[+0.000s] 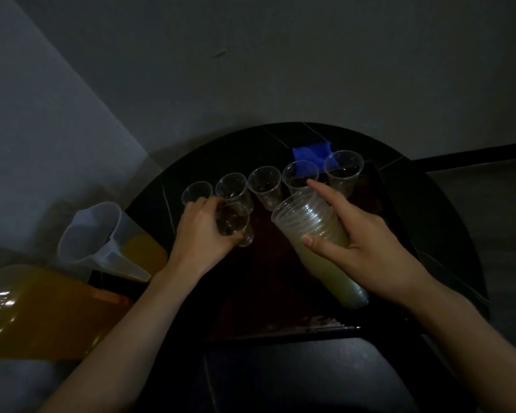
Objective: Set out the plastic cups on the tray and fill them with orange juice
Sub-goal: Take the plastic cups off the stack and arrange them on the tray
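Several clear plastic cups (pixel 264 186) stand upright in a curved row along the far side of the dark tray (pixel 280 263). My left hand (pixel 200 234) grips one more clear cup (pixel 233 223), tilted, just in front of the row's left end. My right hand (pixel 367 234) holds a slanted stack of nested cups (pixel 313 234), thumb along its side and forefinger stretched over its mouth. A clear jug (pixel 102 242) with orange juice stands left of the tray.
A large bottle of orange juice (pixel 42 311) lies at the lower left. A blue cloth (pixel 312 153) sits behind the cups on the round black table (pixel 429 219). Grey walls close in behind and to the left.
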{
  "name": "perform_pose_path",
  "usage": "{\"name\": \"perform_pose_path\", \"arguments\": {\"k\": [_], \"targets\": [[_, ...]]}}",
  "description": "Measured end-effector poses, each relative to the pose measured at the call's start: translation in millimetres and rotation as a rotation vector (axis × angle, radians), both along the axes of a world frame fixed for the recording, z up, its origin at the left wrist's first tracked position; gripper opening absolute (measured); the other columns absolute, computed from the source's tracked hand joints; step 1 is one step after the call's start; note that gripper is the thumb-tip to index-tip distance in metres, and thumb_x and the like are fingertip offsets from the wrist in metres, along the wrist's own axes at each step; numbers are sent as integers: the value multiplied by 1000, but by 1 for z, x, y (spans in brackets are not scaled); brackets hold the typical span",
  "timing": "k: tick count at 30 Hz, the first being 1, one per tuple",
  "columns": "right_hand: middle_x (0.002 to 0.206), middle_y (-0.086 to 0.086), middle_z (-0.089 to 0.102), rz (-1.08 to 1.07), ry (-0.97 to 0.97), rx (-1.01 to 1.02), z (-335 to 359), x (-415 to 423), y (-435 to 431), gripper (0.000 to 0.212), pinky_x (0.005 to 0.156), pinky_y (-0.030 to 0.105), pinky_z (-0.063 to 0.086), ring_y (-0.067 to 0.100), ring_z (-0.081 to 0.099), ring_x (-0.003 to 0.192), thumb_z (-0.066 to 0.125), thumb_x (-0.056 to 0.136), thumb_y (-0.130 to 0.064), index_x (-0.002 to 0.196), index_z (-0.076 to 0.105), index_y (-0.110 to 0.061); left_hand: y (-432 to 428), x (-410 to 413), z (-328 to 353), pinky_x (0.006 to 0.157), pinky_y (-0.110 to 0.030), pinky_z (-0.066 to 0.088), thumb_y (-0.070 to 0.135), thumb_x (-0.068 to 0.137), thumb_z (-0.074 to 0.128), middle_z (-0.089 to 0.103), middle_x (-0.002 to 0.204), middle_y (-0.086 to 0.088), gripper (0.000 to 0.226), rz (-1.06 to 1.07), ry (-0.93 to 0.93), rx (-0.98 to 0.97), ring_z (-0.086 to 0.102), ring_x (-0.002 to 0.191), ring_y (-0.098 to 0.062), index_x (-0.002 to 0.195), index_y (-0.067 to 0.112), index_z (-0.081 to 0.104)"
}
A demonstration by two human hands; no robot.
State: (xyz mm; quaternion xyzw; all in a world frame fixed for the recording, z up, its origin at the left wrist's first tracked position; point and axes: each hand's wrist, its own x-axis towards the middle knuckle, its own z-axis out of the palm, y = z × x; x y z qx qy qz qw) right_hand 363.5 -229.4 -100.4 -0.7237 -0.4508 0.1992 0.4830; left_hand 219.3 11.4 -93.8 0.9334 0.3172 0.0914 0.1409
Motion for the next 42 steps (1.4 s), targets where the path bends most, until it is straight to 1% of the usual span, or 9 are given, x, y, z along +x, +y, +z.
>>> {"name": "perform_pose_path", "arguments": {"k": [7,14,23,29,31,33,36,39,42], "targets": [[143,-18,46,-2,-6,12,0,-1,-1,82,106,23,42,-7,45,127,58,80,-63,152,22,-49,0,0,-1,89,-31,42,45,74,84,59,116,1,60,-19,-5,20,48,107,-16,126,24,61],[144,-20,45,-9,-5,1,-1,0,-2,82,102,16,39,-9,44,127,59,80,-62,152,21,-49,-1,0,-4,95,-38,45,47,74,84,59,118,3,61,-2,-14,37,48,109,-16,126,27,60],[144,-17,45,5,2,-7,-1,1,-3,82,106,30,45,-4,47,127,58,80,-63,152,19,-51,-3,1,0,96,-41,45,52,72,84,59,118,7,61,15,8,34,45,109,-14,124,29,62],[142,-25,42,5,-1,-6,-1,1,-3,82,100,8,36,-14,42,126,58,80,-62,152,19,-50,-7,2,7,98,-39,43,56,79,74,57,123,5,60,12,-47,47,46,116,-16,128,24,62],[140,-29,40,-2,0,-1,-1,2,-2,83,98,1,32,-19,39,125,57,79,-64,152,19,-50,-14,5,16,97,-36,46,49,86,69,59,119,8,47,-25,-168,-54,51,114,-13,125,23,65],[138,-33,38,-1,11,-3,0,2,-1,85,97,-3,30,-23,36,124,57,79,-64,153,18,-50,-25,9,30,97,-40,50,44,93,64,64,112,13,29,-102,-267,-297,59,109,-7,116,27,68],[139,-32,38,17,23,-18,-1,1,1,85,95,-3,32,-25,37,122,57,80,-62,154,17,-48,-48,16,49,96,-35,52,57,87,58,70,107,12,36,-176,-274,-632,65,105,-6,108,31,73],[143,-25,42,53,20,-43,0,3,-1,86,96,1,36,-20,42,123,57,80,-63,154,17,-49,-70,20,49,84,-23,53,62,82,65,67,104,9,40,-183,-238,-573,64,96,-5,103,30,75],[145,-27,40,127,-6,-74,1,5,-4,86,98,4,37,-19,41,126,57,80,-63,154,15,-49,-82,15,45,74,-11,46,49,84,77,62,106,4,33,-127,-215,-545,60,92,-3,106,23,75]]}}
